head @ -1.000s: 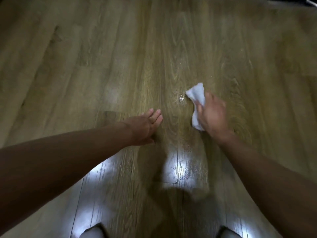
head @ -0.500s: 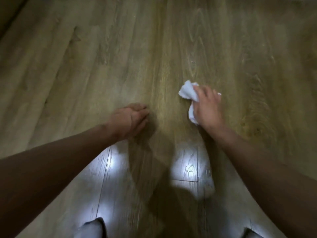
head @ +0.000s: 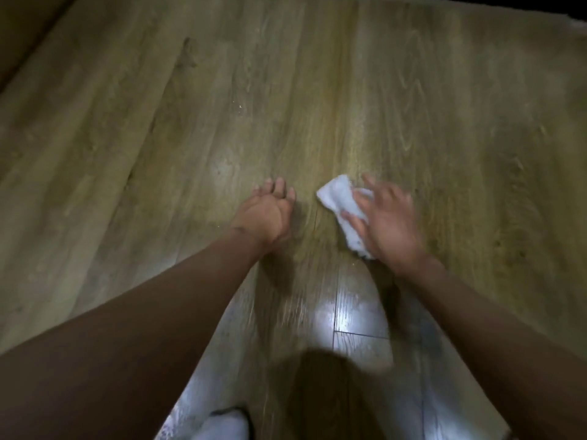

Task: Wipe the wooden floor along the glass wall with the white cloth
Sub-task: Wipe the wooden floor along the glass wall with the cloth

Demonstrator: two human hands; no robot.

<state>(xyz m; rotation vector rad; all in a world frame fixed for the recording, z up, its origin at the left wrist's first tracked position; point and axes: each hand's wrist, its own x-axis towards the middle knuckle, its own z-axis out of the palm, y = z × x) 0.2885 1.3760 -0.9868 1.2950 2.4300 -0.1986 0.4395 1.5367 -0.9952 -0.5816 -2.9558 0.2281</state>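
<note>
A crumpled white cloth (head: 341, 204) lies on the wooden floor (head: 317, 106) right of centre. My right hand (head: 386, 222) presses down on it with spread, fairly straight fingers; most of the cloth sticks out to the left of the hand. My left hand (head: 268, 212) rests on the bare floor just left of the cloth, fingers pointing away from me, holding nothing. A small gap separates it from the cloth.
A white-clad knee (head: 222, 423) shows at the bottom edge. Bright light reflections (head: 343, 315) shine on the planks between my arms. A dark strip (head: 524, 4) runs along the top right edge, another (head: 19, 30) at the top left corner.
My right hand has slid the cloth over the floor, and its fingers now lie more spread. My left hand has shifted on the floor and now lies closer to the cloth.
</note>
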